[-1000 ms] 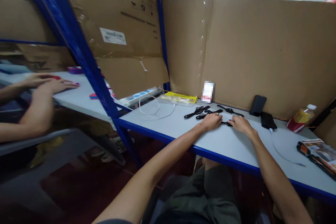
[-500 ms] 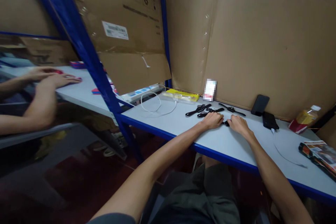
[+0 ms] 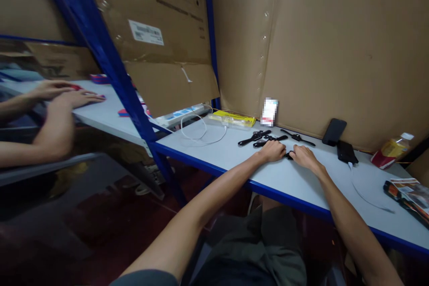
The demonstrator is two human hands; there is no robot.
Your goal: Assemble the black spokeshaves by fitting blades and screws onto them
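Both my hands are closed around a black spokeshave (image 3: pixel 288 155), low over the grey-white tabletop (image 3: pixel 214 154). My left hand (image 3: pixel 274 150) wraps one end of it and my right hand (image 3: pixel 302 156) the other. Only its dark middle shows in the gap between them; the fingers cover the rest. Just beyond my left hand lie two more black spokeshaves, one farther left (image 3: pixel 248 140) and one partly behind my knuckles (image 3: pixel 259 144). A third loose spokeshave (image 3: pixel 297 137) lies behind my hands, near the cardboard.
A phone with a lit screen (image 3: pixel 269 112) leans on the cardboard wall (image 3: pixel 335 53). Rightward are a dark phone (image 3: pixel 334 132), a black power bank (image 3: pixel 346 152), a bottle (image 3: pixel 392 152) and a packaged tool (image 3: pixel 407 199). Left, a white cable (image 3: pixel 204 143) lies; another person's hands (image 3: pixel 75 97) work beyond the post.
The camera view has shifted slightly. My two hands keep their hold on the spokeshave, with hardly any movement across the table. The loose spokeshaves lie as before.
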